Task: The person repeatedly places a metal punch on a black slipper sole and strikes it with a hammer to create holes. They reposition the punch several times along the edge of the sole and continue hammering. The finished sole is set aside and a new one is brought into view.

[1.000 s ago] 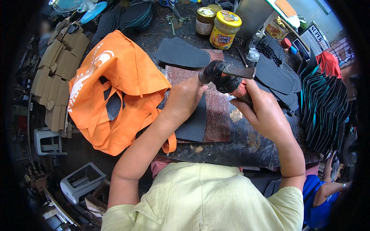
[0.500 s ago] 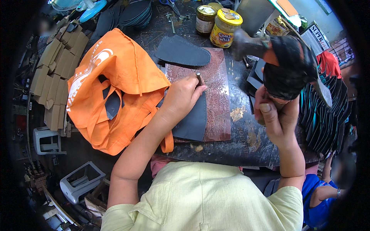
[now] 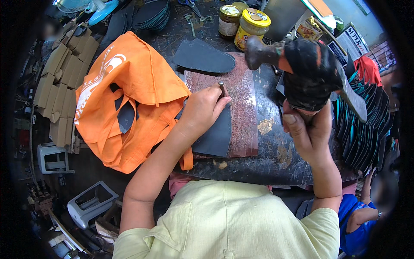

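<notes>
My left hand (image 3: 202, 110) grips a small metal punch (image 3: 223, 89) upright on a dark leather piece (image 3: 217, 134), which lies on a reddish-brown cutting slab (image 3: 243, 108). My right hand (image 3: 307, 134) holds a hammer (image 3: 297, 69) with a cloth-wrapped handle, raised high above the bench to the right of the punch, its dark head pointing left. A second dark sole-shaped piece (image 3: 202, 57) lies just beyond the slab.
An orange cloth bag (image 3: 125, 99) with dark cut pieces inside lies left of the slab. Two jars (image 3: 243, 21) stand at the back. Stacks of dark cut soles (image 3: 366, 129) fill the right; cardboard pieces (image 3: 60, 77) sit far left. Another person's arm (image 3: 362, 216) shows at lower right.
A second ago the hammer head was down at the punch; my right hand has since swung it up and to the right. My left hand keeps the punch on the leather.
</notes>
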Tool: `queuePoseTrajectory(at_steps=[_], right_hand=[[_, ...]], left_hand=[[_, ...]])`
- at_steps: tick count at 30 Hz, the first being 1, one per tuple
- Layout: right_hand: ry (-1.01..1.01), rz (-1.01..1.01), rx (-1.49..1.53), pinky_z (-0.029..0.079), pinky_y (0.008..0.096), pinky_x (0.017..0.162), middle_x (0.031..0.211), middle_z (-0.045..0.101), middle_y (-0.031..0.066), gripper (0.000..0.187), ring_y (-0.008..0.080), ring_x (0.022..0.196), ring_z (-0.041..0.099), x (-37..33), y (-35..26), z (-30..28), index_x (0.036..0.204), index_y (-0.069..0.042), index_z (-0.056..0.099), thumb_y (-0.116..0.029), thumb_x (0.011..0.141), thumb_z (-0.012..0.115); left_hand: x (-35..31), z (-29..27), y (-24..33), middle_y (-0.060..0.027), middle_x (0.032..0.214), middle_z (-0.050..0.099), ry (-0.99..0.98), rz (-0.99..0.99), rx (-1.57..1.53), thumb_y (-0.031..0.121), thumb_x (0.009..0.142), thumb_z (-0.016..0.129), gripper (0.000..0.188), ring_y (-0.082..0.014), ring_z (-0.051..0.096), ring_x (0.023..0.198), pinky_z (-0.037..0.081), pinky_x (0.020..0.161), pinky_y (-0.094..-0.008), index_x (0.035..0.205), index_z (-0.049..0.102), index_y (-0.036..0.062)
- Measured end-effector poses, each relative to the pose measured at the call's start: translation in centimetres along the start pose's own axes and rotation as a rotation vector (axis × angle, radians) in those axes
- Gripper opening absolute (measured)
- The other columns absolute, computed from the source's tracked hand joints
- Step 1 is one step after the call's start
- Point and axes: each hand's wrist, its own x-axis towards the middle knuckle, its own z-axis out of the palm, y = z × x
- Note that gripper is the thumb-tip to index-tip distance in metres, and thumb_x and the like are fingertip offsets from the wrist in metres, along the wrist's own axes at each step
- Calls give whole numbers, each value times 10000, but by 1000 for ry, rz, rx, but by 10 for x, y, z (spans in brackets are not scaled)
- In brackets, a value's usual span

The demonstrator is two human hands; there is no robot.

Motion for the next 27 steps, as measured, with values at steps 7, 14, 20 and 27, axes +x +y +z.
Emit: queuePoseTrajectory(at_steps=[7, 14, 20, 27], right_hand=[[-425, 50, -595, 568, 440, 768, 994, 711, 225, 409, 456, 919, 692, 11, -4, -15, 1228, -30, 520, -91, 915, 775], [-62, 23, -90, 568, 403, 795, 990, 730, 180, 410, 360, 884, 739, 0, -2, -3, 1233, 2, 532, -84, 929, 794], [-484, 55, -600, 561, 467, 762, 982, 709, 211, 510, 448, 932, 693, 8, -8, -10, 1278, -40, 492, -83, 867, 791], [-85, -5, -73, 572, 415, 810, 1020, 724, 196, 491, 408, 937, 731, -3, -12, -4, 1284, 12, 542, -59, 884, 817]], left_hand=[[-9, 2, 7, -198, 880, 673, 67, 140, 111, 87, 945, 722, 136, -427, 681, 819, 535, 697, -476, 988, 642, -14], [-5, 0, 3, -201, 881, 698, -8, 45, 22, 106, 956, 730, 128, -403, 701, 826, 547, 701, -438, 972, 665, -4], [-12, -2, 14, -217, 874, 691, 25, 148, 180, 182, 985, 708, 198, -425, 686, 806, 535, 701, -498, 971, 643, -5], [-11, -3, 10, -217, 862, 682, -21, 51, 34, 182, 981, 708, 195, -433, 679, 805, 537, 716, -501, 989, 661, -7]])
